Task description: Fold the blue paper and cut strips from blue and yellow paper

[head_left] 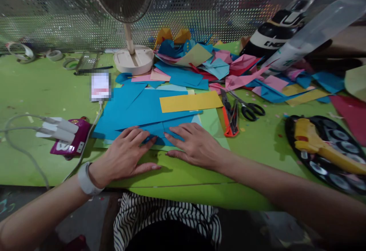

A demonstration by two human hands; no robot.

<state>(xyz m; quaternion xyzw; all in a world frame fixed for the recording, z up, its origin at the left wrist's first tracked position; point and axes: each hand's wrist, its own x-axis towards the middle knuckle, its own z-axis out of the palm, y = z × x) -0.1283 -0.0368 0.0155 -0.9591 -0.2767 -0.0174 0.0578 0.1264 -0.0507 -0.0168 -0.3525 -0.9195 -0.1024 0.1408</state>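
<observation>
My left hand (126, 153) lies flat with fingers stretched out on a folded blue paper (160, 131) near the front of the green table (34, 90). My right hand (194, 144) rests beside it, fingers spread and pressing the same blue paper from the right. The fingertips of both hands almost meet over the fold. More blue sheets (134, 108) lie under and behind it, with a yellow strip (190, 101) on top. A white band sits on my left wrist.
Black-handled scissors (247, 108) and an orange-handled cutter (230, 119) lie right of the papers. A yellow glue gun (317, 144) rests on a dark tray at right. A fan (131, 58), a heap of coloured paper (217, 66), a phone (100, 87) and a magenta charger (71, 140) stand around.
</observation>
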